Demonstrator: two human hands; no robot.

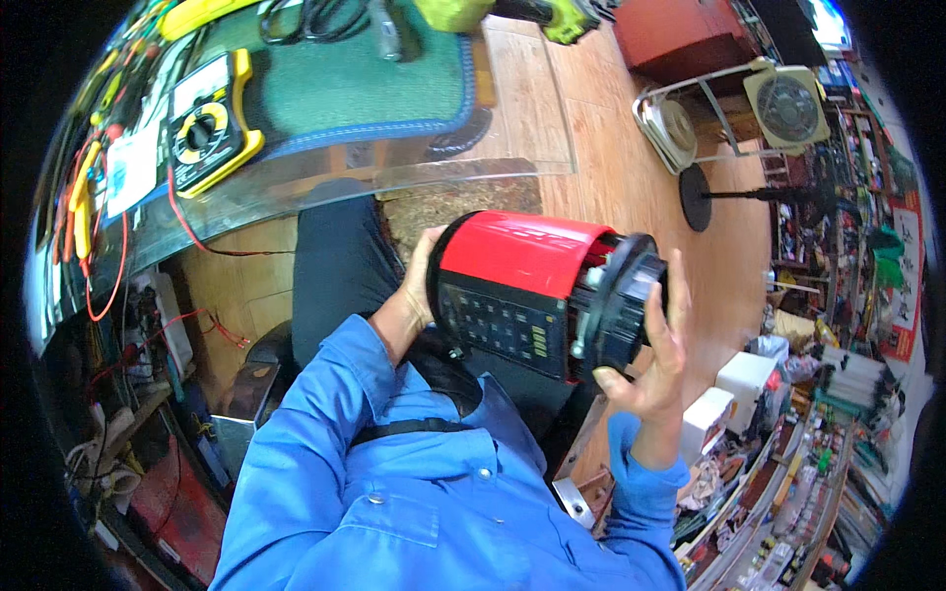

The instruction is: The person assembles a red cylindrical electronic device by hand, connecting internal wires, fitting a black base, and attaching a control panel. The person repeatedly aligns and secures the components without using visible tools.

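Note:
Between my hands, above my lap, is a red and black appliance shaped like a short drum lying on its side. A black button panel faces me. At its right end the black end cap stands apart from the red shell, and inner parts show in the gap. My left hand is closed round the left black rim, its fingers mostly hidden behind. My right hand bears against the end cap, thumb at the lower edge and fingers stretched up along its outer face.
A glass-topped table with a green mat stands ahead. On it lie a yellow multimeter and cables. Red test leads hang off its left edge. A fan stands far right, above cluttered shelves and white boxes.

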